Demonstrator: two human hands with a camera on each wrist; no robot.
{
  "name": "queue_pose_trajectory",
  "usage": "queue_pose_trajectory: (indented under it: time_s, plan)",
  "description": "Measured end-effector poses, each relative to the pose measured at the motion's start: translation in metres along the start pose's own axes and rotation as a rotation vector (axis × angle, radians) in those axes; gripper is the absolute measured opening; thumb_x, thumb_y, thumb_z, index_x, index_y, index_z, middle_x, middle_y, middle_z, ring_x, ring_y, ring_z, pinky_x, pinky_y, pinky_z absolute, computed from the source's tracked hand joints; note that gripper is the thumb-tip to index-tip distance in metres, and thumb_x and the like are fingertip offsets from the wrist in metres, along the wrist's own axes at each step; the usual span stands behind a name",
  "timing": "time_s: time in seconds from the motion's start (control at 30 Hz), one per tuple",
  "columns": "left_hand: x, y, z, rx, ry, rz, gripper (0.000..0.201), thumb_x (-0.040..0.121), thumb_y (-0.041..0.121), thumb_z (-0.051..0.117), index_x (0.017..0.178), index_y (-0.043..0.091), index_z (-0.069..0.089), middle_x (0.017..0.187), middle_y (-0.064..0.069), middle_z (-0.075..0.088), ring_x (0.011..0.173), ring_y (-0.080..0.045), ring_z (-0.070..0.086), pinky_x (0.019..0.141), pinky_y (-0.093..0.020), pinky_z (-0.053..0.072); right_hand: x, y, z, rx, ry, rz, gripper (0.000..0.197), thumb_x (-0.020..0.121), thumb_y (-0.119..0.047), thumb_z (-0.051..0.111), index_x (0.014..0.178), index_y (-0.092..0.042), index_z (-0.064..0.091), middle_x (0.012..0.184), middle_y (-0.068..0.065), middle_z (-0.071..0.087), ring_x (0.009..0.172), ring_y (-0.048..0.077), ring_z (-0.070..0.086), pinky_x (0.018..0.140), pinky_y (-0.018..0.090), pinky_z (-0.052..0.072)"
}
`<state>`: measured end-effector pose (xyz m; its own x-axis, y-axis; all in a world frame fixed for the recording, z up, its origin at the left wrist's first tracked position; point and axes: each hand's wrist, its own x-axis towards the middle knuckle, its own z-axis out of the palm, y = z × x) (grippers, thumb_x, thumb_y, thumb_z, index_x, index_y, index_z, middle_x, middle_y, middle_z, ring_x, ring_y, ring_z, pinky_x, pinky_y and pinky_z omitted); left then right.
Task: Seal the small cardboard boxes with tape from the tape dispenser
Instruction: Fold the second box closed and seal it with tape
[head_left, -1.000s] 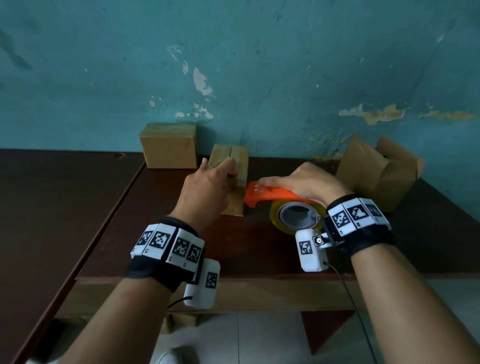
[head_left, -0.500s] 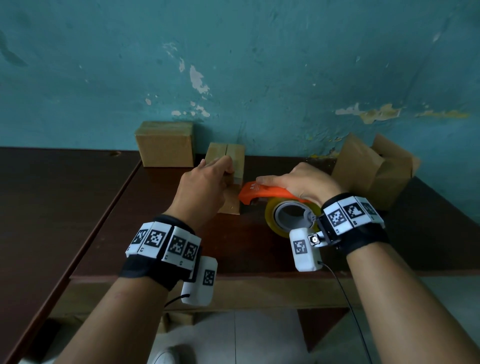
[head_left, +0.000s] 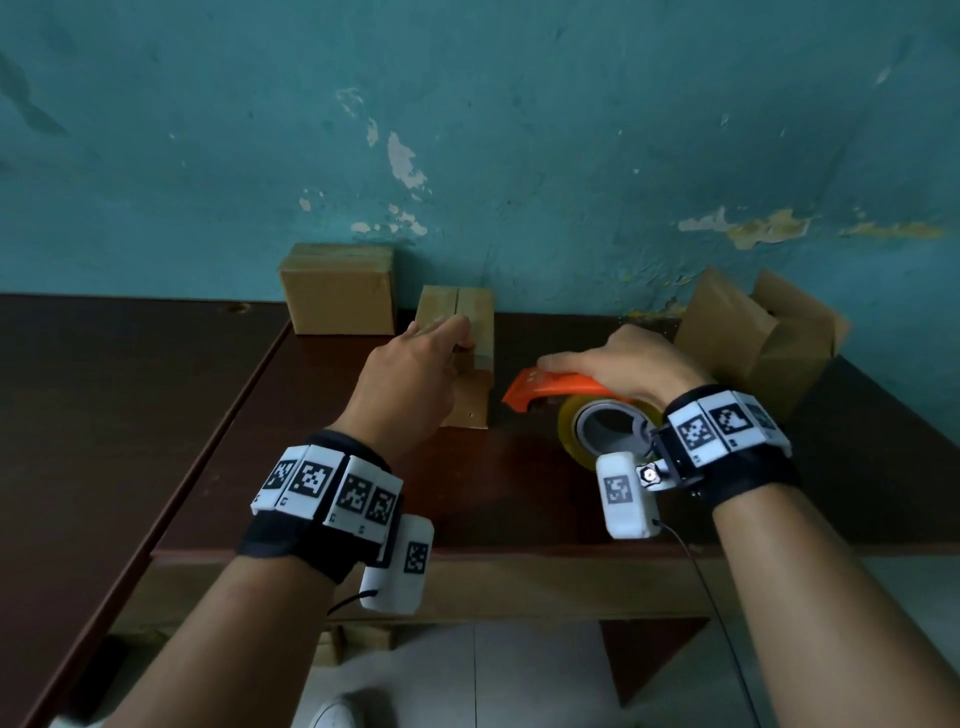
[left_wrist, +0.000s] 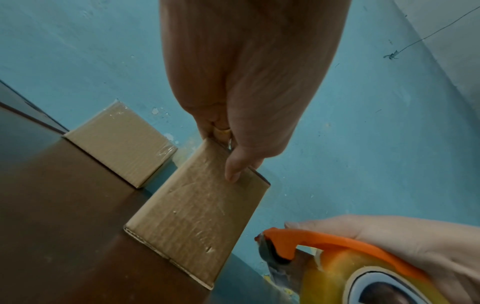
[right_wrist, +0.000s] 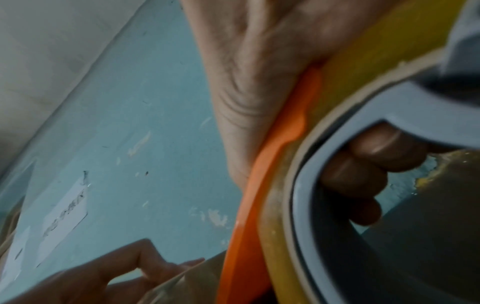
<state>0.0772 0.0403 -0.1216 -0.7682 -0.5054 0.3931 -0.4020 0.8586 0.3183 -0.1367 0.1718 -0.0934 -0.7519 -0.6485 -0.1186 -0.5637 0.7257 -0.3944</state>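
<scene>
A small cardboard box (head_left: 474, 400) stands mid-table, its two top flaps meeting in a seam. My left hand (head_left: 441, 351) grips its top near edge, thumb on the near face (left_wrist: 197, 211) and fingers over the top. My right hand (head_left: 613, 364) holds the orange tape dispenser (head_left: 561, 388), which carries a yellowish tape roll (head_left: 574, 434). Its nose points at the box's right side with a small gap between. In the right wrist view my fingers (right_wrist: 363, 170) curl through the roll's core beside the orange frame (right_wrist: 259, 205). No tape strand shows between dispenser and box.
A closed, taped box (head_left: 337, 293) stands at the back left against the blue wall. Open-flapped boxes (head_left: 753, 338) sit at the back right, just behind my right hand. The dark wooden table (head_left: 519, 493) has a second tabletop (head_left: 104, 415) adjoining on the left.
The dispenser's nose, which touched the box's right side, has drawn back slightly to the right. My left hand keeps its hold on the box.
</scene>
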Motion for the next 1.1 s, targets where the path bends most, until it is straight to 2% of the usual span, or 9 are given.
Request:
queue_pose_trajectory:
  time_s: [0.17, 0.23, 0.33, 0.47, 0.6, 0.7, 0.83, 0.97, 1.1]
  plan:
    - [-0.002, 0.004, -0.005, -0.017, -0.001, -0.01, 0.033, 0.1, 0.007, 0.059, 0.129, 0.021, 0.059, 0.127, 0.001, 0.064, 0.11, -0.025, 0.061, 0.076, -0.032, 0.04, 0.009, 0.016, -0.002, 0.172, 0.188, 0.034, 0.075, 0.076, -0.085, 0.065, 0.082, -0.011, 0.065, 0.079, 0.011, 0.068, 0.074, 0.032, 0.069, 0.072, 0.04, 0.052]
    - [-0.002, 0.006, -0.005, -0.009, 0.0, -0.014, 0.034, 0.1, 0.007, 0.059, 0.13, 0.021, 0.059, 0.129, 0.0, 0.064, 0.111, -0.026, 0.062, 0.076, -0.031, 0.038, 0.012, 0.015, -0.002, 0.221, 0.235, 0.016, 0.065, 0.085, -0.072, 0.066, 0.079, -0.008, 0.064, 0.079, 0.015, 0.067, 0.072, 0.032, 0.066, 0.067, 0.038, 0.048]
    - [-0.003, 0.007, -0.007, -0.016, -0.005, -0.022, 0.035, 0.098, 0.008, 0.061, 0.13, 0.022, 0.059, 0.132, 0.001, 0.064, 0.113, -0.025, 0.062, 0.078, -0.031, 0.039, 0.01, 0.008, 0.001, 0.155, 0.24, -0.016, 0.048, 0.092, -0.051, 0.064, 0.075, -0.006, 0.062, 0.077, 0.016, 0.064, 0.067, 0.031, 0.061, 0.058, 0.035, 0.04]
    - [-0.004, 0.008, -0.01, -0.02, -0.035, -0.033, 0.041, 0.095, 0.008, 0.065, 0.132, 0.022, 0.058, 0.134, 0.002, 0.062, 0.114, -0.023, 0.061, 0.078, -0.03, 0.036, 0.006, -0.001, 0.011, 0.015, 0.244, -0.029, 0.035, 0.093, -0.038, 0.062, 0.073, -0.011, 0.053, 0.08, 0.014, 0.064, 0.07, 0.033, 0.062, 0.056, 0.032, 0.038]
    - [-0.004, 0.009, -0.012, -0.039, -0.043, -0.046, 0.039, 0.096, 0.014, 0.067, 0.133, 0.023, 0.058, 0.136, 0.003, 0.061, 0.117, -0.023, 0.06, 0.08, -0.029, 0.034, 0.003, -0.011, 0.024, -0.084, 0.223, -0.04, 0.032, 0.096, -0.043, 0.068, 0.097, -0.012, 0.06, 0.107, 0.015, 0.07, 0.099, 0.038, 0.069, 0.075, 0.037, 0.047]
    - [-0.005, 0.01, -0.014, -0.061, -0.043, -0.045, 0.037, 0.097, 0.016, 0.066, 0.133, 0.022, 0.058, 0.138, 0.003, 0.061, 0.119, -0.022, 0.059, 0.082, -0.03, 0.037, -0.001, -0.016, 0.031, -0.119, 0.192, -0.024, 0.041, 0.099, -0.044, 0.069, 0.121, -0.01, 0.063, 0.114, 0.013, 0.069, 0.104, 0.036, 0.068, 0.077, 0.038, 0.048]
    - [-0.006, 0.01, -0.015, -0.096, -0.071, -0.061, 0.043, 0.094, 0.02, 0.07, 0.134, 0.021, 0.056, 0.139, 0.003, 0.058, 0.12, -0.022, 0.057, 0.086, -0.035, 0.044, 0.001, -0.018, 0.039, -0.142, 0.17, 0.007, 0.049, 0.096, -0.045, 0.072, 0.129, -0.011, 0.061, 0.119, 0.013, 0.069, 0.107, 0.036, 0.068, 0.081, 0.041, 0.054]
    - [-0.007, 0.01, -0.014, -0.153, -0.084, -0.069, 0.048, 0.091, 0.021, 0.071, 0.136, 0.021, 0.053, 0.142, 0.003, 0.056, 0.125, -0.022, 0.054, 0.096, -0.039, 0.047, 0.001, -0.018, 0.039, -0.15, 0.163, 0.031, 0.051, 0.093, -0.049, 0.076, 0.125, -0.013, 0.061, 0.114, 0.011, 0.069, 0.103, 0.034, 0.069, 0.079, 0.041, 0.056]
    - [-0.006, 0.007, -0.012, -0.24, -0.046, -0.08, 0.041, 0.091, 0.016, 0.069, 0.13, 0.02, 0.056, 0.125, 0.006, 0.057, 0.115, -0.022, 0.058, 0.085, -0.031, 0.044, 0.0, -0.02, 0.03, -0.088, 0.278, -0.052, 0.036, 0.096, -0.049, 0.068, 0.104, -0.013, 0.065, 0.096, 0.01, 0.076, 0.091, 0.029, 0.072, 0.074, 0.037, 0.055]
